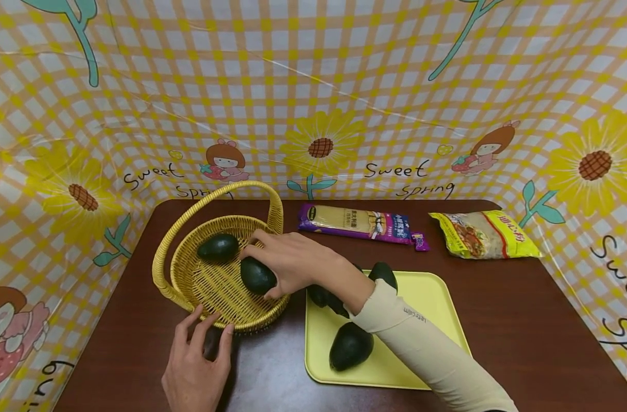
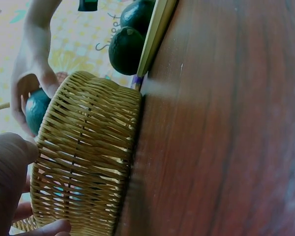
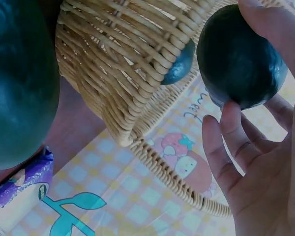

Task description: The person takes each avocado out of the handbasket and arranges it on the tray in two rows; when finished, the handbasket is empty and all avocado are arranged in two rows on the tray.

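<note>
My right hand point(image 1: 287, 260) holds a dark green avocado point(image 1: 257, 276) over the right side of the yellow wicker basket point(image 1: 251, 327). In the right wrist view the thumb and fingers are around this avocado point(image 3: 238, 59), beside the basket's woven wall point(image 3: 123, 54). Another avocado point(image 1: 217, 248) lies inside the basket toward the back left. At the front rim is my left hand point(image 1: 196, 363), its fingertips over the edge and its thumb against it. The left wrist view shows the thumb point(image 2: 12, 152) at the rim and some fingers partly hidden behind the weave.
A yellow tray point(image 1: 421, 320) to the basket's right bears several avocados, one point(image 1: 351, 346) near its front; the right forearm partly covers others. Behind lie a purple pasta pack point(image 1: 354, 222) and a yellow food bag point(image 1: 485, 234). The basket's tall handle point(image 1: 189, 220) stands upright.
</note>
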Demonstrator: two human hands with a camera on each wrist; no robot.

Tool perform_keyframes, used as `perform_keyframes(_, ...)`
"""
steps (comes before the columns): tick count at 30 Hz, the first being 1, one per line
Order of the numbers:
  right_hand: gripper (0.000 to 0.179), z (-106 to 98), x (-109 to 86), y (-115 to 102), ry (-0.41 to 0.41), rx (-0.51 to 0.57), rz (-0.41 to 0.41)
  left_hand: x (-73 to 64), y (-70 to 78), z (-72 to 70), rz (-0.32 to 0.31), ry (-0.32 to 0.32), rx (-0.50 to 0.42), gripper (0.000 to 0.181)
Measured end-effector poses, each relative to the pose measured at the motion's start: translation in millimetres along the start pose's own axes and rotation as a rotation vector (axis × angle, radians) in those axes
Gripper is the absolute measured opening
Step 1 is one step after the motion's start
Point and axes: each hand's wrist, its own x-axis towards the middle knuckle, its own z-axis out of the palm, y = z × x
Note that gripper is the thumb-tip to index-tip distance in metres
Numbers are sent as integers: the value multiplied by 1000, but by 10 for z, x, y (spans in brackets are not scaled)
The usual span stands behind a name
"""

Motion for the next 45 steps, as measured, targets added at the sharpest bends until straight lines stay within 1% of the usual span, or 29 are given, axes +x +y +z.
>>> perform_keyframes(6, 89, 14, -138, 0, 72, 3, -11, -2, 4, -3, -3, 1, 8, 35)
perform_keyframes(10, 89, 29, -219, -7, 108, 25, -14, -3, 4, -7, -1, 2, 10, 35)
perform_keyframes(16, 87, 44, -303, -34, 143, 19, -18, -7, 6, -1, -7, -2, 11, 35)
perform_keyframes(27, 85, 95, -398, -85, 182, 65, 2, -4, 10, 2, -13, 0, 5, 35)
perform_keyframes(37, 89, 149, -480, -154, 212, 88, 1, -15, 19, 2, -12, -4, 1, 35)
perform_keyframes(45, 89, 148, -628, -180, 211, 114, 55, -11, 16, -2, -7, 0, 4, 35)
